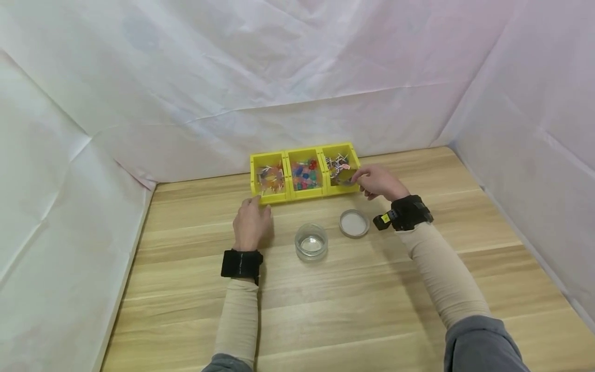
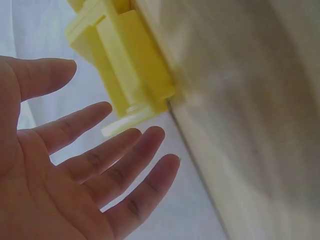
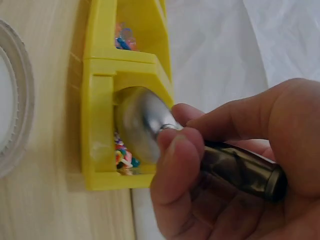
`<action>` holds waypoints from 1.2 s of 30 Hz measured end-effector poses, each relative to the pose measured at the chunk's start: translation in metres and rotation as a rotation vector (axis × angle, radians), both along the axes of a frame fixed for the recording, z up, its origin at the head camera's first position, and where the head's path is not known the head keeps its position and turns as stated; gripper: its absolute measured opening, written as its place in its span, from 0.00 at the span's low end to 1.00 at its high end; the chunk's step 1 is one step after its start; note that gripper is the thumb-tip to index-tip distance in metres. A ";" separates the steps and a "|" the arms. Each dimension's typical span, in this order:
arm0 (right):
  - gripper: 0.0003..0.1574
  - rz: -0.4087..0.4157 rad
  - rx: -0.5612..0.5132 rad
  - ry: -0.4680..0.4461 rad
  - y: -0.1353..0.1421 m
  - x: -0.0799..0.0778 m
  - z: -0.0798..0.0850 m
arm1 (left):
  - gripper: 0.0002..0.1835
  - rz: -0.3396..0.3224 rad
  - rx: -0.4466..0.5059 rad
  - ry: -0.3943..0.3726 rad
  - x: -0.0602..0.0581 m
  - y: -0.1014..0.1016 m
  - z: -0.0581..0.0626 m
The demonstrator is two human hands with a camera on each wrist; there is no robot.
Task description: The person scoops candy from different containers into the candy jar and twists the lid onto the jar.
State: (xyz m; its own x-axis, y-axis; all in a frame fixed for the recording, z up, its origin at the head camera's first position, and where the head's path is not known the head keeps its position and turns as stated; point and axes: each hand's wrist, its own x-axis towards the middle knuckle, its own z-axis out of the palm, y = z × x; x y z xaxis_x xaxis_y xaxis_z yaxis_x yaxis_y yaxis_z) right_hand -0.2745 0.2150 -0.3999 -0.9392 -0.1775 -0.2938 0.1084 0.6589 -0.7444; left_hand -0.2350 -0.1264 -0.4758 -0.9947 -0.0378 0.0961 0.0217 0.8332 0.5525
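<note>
My right hand (image 1: 378, 182) pinches a metal spoon (image 3: 142, 122) by its dark handle (image 3: 240, 170). The spoon's bowl dips into the right compartment of a yellow three-part bin (image 1: 304, 194). Small multicoloured pieces (image 3: 123, 155) show beside the bowl in the right wrist view; what the bowl carries is hidden. At the bin's front left corner, my left hand (image 1: 249, 225) holds nothing. Its fingers are spread and slightly bent in the left wrist view, near the yellow wall (image 2: 142, 60); contact cannot be made out.
A clear glass jar (image 1: 311, 243) stands uncovered in front of the bin. Right of it lies a round lid (image 1: 354, 223). Coloured pieces with white sticks (image 1: 271, 178) fill the left compartment, colourful beads (image 1: 304, 174) the middle. White sheeting (image 1: 297, 124) hangs behind the wooden table (image 1: 325, 310).
</note>
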 end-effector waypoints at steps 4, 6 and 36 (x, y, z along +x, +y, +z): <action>0.21 -0.009 -0.035 0.005 -0.002 0.000 -0.006 | 0.24 -0.028 -0.021 0.059 0.001 0.005 0.004; 0.21 -0.006 -0.044 0.003 -0.004 0.000 -0.007 | 0.23 -0.063 -0.019 0.074 -0.001 0.006 0.003; 0.22 -0.042 0.008 0.011 -0.014 -0.008 0.002 | 0.26 -0.279 -0.149 -0.021 -0.012 0.018 -0.015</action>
